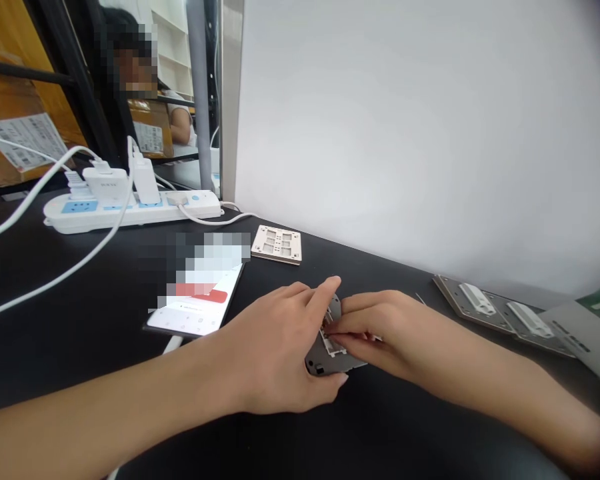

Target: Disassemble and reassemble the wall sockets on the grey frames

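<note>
My left hand [285, 347] grips a grey switch plate [325, 360] on the black table, thumb under its near edge and forefinger over the top. My right hand [375, 327] comes in from the right, its fingertips pinched together at a small white part in the middle of the plate. Most of the plate is hidden by both hands.
A phone [200, 303] with a lit screen lies left of my hands. A beige frame [277, 244] lies behind it, a white power strip [130, 207] with chargers and cables at the back left. Two grey switch plates [500, 312] lie at the right. A person sits beyond the divider.
</note>
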Demonstrator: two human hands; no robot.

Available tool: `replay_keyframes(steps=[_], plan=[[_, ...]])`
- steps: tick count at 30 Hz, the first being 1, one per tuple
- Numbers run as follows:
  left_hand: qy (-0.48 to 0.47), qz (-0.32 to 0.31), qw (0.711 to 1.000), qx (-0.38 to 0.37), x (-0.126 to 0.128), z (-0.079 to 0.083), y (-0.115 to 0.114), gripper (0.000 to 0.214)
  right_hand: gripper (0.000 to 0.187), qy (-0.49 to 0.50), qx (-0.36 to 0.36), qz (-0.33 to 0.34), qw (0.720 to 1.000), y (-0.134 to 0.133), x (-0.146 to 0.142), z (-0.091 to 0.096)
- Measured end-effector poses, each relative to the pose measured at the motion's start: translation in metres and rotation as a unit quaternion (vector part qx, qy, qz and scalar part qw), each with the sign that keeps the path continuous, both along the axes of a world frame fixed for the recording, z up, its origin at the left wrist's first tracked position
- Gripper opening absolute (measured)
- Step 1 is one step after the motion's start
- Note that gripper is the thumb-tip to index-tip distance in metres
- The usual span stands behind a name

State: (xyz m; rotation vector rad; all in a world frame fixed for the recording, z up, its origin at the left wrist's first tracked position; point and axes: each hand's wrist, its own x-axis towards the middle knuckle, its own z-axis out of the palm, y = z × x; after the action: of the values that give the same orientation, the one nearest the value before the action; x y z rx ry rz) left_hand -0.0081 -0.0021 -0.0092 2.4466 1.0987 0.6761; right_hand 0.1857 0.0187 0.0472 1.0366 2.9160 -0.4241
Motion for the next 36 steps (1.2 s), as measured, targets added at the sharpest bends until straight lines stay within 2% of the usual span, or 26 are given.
replay_keyframes(steps=[5, 8, 13, 16, 18, 20, 22, 24, 26, 28, 32, 36], plan=[[0.013, -0.002, 1.0, -0.005, -0.001, 0.003, 0.0, 0.089, 0.021, 0.01, -0.015, -0.009, 1.0, -0.001, 0.003, -0.003], [0.019, -0.004, 1.0, 0.003, -0.002, 0.004, -0.001, 0.089, 0.019, 0.021, 0.013, -0.016, 1.0, -0.002, 0.006, -0.004], [0.024, 0.003, 1.0, -0.002, -0.002, 0.004, -0.002, 0.089, 0.018, 0.045, 0.064, -0.069, 0.995, -0.011, 0.017, -0.003], [0.032, 0.014, 0.999, -0.017, -0.003, 0.002, -0.002, 0.093, 0.022, 0.087, 0.15, -0.093, 0.98, -0.017, 0.034, -0.002], [0.044, 0.023, 0.999, -0.017, -0.003, 0.002, -0.003, 0.097, 0.021, 0.122, 0.237, -0.133, 0.955, -0.019, 0.049, -0.003], [0.061, 0.028, 0.998, -0.005, -0.002, 0.003, -0.004, 0.099, 0.019, 0.139, 0.286, -0.192, 0.928, -0.019, 0.064, -0.007], [0.084, 0.029, 0.996, 0.014, -0.001, 0.004, -0.006, 0.098, 0.02, 0.142, 0.268, -0.25, 0.919, -0.019, 0.078, -0.015], [0.11, 0.035, 0.993, 0.03, 0.0, 0.005, -0.007, 0.094, 0.027, 0.138, 0.204, -0.279, 0.928, -0.019, 0.086, -0.026], [0.133, 0.043, 0.989, 0.043, 0.0, 0.005, -0.008, 0.091, 0.04, 0.132, 0.145, -0.281, 0.939, -0.02, 0.088, -0.037], [0.152, 0.057, 0.985, 0.056, 0.001, 0.004, -0.009, 0.089, 0.047, 0.123, 0.115, -0.26, 0.951, -0.021, 0.087, -0.044], [0.173, 0.08, 0.979, 0.067, 0.003, 0.005, -0.011, 0.086, 0.027, 0.135, 0.084, -0.234, 0.959, -0.022, 0.082, -0.049], [0.178, 0.092, 0.978, 0.054, 0.005, 0.006, -0.013, 0.077, 0.019, 0.162, 0.081, -0.258, 0.949, -0.022, 0.083, -0.044]])
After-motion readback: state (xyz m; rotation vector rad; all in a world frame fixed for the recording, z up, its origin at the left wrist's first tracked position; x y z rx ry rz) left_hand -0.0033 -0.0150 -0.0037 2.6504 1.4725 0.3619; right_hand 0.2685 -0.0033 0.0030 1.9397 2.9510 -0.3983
